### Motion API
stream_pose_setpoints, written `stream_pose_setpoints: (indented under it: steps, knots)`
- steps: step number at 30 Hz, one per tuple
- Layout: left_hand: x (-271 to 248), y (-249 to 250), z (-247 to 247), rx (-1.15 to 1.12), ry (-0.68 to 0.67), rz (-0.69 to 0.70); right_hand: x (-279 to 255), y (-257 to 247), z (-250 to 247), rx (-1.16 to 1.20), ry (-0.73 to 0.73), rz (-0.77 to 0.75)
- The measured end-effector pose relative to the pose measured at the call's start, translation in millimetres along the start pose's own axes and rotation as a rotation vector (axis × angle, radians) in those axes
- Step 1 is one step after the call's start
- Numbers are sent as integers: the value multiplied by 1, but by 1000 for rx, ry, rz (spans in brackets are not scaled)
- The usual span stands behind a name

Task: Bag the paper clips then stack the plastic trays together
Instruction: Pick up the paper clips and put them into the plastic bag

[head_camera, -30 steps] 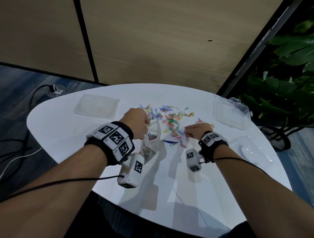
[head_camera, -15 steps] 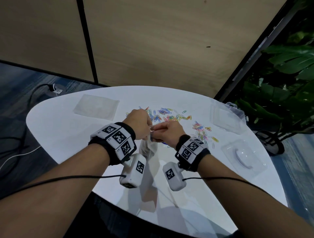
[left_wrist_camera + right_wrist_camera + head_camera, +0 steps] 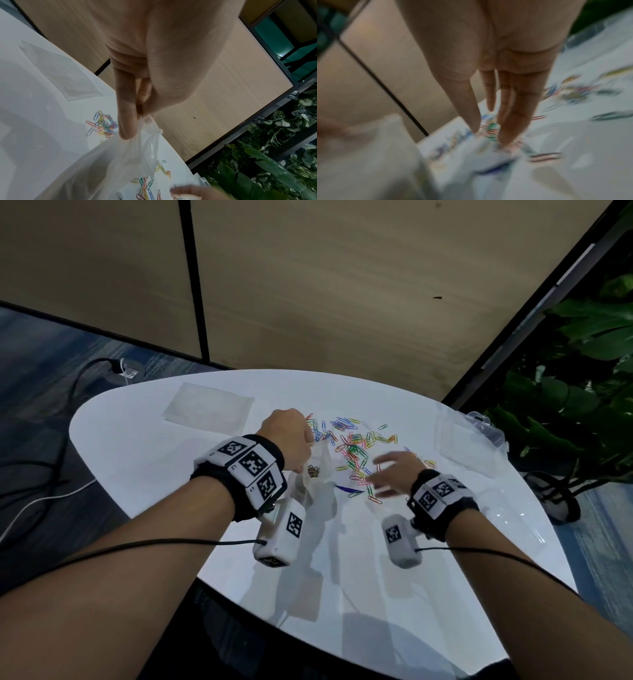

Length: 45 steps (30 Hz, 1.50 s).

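Right now my left hand (image 3: 154,67) pinches the rim of the clear bag (image 3: 130,155) between thumb and fingertip, holding it up over the table (image 3: 137,446); a few clips already sit inside. My right hand (image 3: 394,470) is empty, fingers straight, low over the loose paper clips (image 3: 352,446). If that thin pinch slips, I judge the mouth would sag shut and spill. A hasty sweep could scatter clips toward the plastic trays (image 3: 469,440) or off the edge.

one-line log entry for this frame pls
left hand: pinches plastic bag rim | right hand: open over paper clips | clips: mostly loose on table | plastic trays: unstacked
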<state>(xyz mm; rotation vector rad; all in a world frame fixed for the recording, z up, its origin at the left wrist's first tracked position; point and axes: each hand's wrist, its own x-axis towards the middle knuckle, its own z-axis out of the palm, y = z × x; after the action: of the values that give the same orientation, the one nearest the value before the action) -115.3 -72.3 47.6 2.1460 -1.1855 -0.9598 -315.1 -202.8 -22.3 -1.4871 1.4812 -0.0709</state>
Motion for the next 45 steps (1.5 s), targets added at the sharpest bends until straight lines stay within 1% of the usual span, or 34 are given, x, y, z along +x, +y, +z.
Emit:
stream_pose_setpoints:
  steps: [2, 3, 4, 6, 8, 10, 12, 14, 16, 19, 21, 24, 25, 26, 28, 32, 33, 36, 37, 40, 42, 45]
  knots:
    - [-2, 1, -2, -6, 2, -10, 1, 22, 4, -206, -27, 175]
    - [-3, 0, -3, -11, 5, -14, 1, 29, 10, -276, -33, 206]
    - [-3, 0, -4, -17, 8, -19, 3, 35, 18, -349, -14, 191]
    - [-4, -1, -4, -21, 10, -24, 8, 36, 33, -470, 106, 87]
    - [-3, -3, -4, -3, 6, -27, 20, 27, 44, -394, 230, 7]
    - [-1, -6, -4, 6, 7, -27, 40, 17, 51, -324, 298, -34]
    - [2, -9, -4, 3, 18, -25, 58, 14, 52, -347, 335, -63]
    - [3, -11, -5, -2, 25, -30, 72, 11, 51, -388, 350, -113]
    - [3, -10, -5, -9, 19, -29, 82, 7, 51, -501, 334, -182]
    - [3, -9, -5, -13, 13, -26, 95, 2, 56, -813, 224, -257]
    - [3, -10, -5, 3, 12, -23, 100, 1, 60, -891, 188, -315]
    - [4, -9, -3, 10, 4, -23, 90, -5, 61, -1027, 246, -441]
    - [4, -8, -2, 14, 4, -22, 86, -7, 61, -1023, 271, -456]
    - [4, -8, -1, 19, 6, -21, 86, -7, 60, -1001, 281, -461]
    - [5, -8, 2, 24, 2, -15, 84, -7, 56, -879, 292, -404]
    - [5, -8, 2, 25, -1, -16, 86, 0, 38, -474, 328, -227]
    - [5, -8, 2, 23, -1, -18, 85, 3, 31, -338, 303, -191]
    - [6, -6, 1, 26, -3, -16, 75, 5, 15, 273, 69, -52]
    - [6, -5, 2, 29, -7, -17, 70, 2, 12, 433, 23, -22]
    - [7, -1, 5, 46, -13, -23, 40, -22, 10, 760, -100, -17]
    - [7, 2, 7, 55, -7, -24, 13, -38, 13, 877, -206, -47]
    - [5, 3, 11, 31, 4, -27, -21, -50, 23, 862, -408, -37]
